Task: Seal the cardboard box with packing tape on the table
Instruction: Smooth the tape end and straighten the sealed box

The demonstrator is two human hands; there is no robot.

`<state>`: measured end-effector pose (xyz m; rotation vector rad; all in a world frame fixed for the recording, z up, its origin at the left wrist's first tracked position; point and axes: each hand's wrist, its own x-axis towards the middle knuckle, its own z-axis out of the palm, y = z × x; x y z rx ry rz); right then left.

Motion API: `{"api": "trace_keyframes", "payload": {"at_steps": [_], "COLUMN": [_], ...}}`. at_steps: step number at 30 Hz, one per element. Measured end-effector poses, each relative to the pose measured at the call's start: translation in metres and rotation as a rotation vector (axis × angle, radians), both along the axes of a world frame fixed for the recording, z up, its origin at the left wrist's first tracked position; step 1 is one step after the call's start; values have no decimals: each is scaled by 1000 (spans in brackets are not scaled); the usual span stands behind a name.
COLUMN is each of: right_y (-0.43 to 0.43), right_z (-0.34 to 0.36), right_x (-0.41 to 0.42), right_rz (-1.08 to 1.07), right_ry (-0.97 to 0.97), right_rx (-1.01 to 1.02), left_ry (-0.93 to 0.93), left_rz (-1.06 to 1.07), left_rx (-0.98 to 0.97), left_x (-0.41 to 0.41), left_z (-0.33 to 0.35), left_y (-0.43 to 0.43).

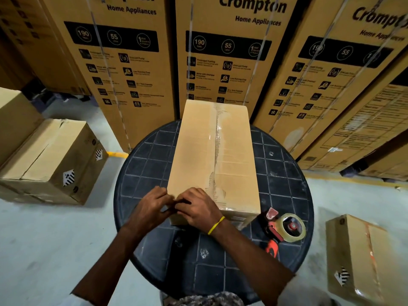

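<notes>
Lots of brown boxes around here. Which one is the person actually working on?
The long cardboard box lying on the round dark table. Both hands, left hand and right hand, press on its near edge; every other box sits on the floor, untouched.

box (212,155) near corner hidden, fingertips (174,200) overlapping

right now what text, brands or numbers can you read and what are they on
"Crompton" and "Home Appliances": top of the middle tall carton, repeated on the left carton and right carton, partly cut off.
"190", "55", "1": circles in each carton's black band.
Feature lists below the bands: too small to read.
Print on the far right carton: blurred.
Box on the table: no text.
Floor boxes' striped stickers: no readable words.
</notes>
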<state>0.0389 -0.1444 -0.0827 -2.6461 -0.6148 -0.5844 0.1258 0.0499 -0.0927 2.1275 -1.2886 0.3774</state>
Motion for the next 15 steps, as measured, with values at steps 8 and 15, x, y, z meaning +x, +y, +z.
{"api": "trace_keyframes", "payload": {"at_steps": [8,15], "right_y": [-33,-120], "right_z": [-9,-7], "right_x": [-24,-90], "right_rz": [-4,-144], "right_ry": [-185,-119], "right_rx": [68,70], "left_ry": [2,59], "left_rz": [-80,-107], "left_rx": [-58,-118], "left_x": [5,3], "left_z": [-3,-1], "left_y": [2,1]}}
